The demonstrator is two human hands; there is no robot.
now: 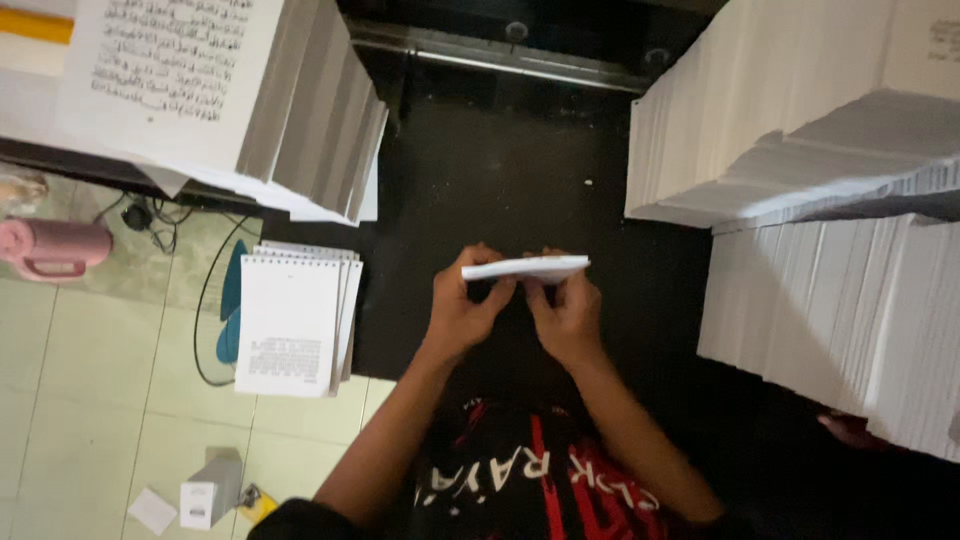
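Holding a thin sheaf of white sheets (527, 267) edge-on at the middle of the frame, the left hand (462, 310) and right hand (568, 312) each have their grip clamped on it, thumbs under and fingers curled over the top. Below them lies a dark counter (500, 170).

Tall stacks of printed paper crowd in: one stack (235, 90) at the upper left and another block of stacks (830, 200) filling the right side. A spiral-bound pad (295, 322) sits at centre left, over the tiled floor (80, 400), near a pink flask (52, 248).

The sheaf looks loosely pinched, so I judge sheets could fan out or slide free if either grip eases. An elbow swinging right could also nudge the leaning stacks.
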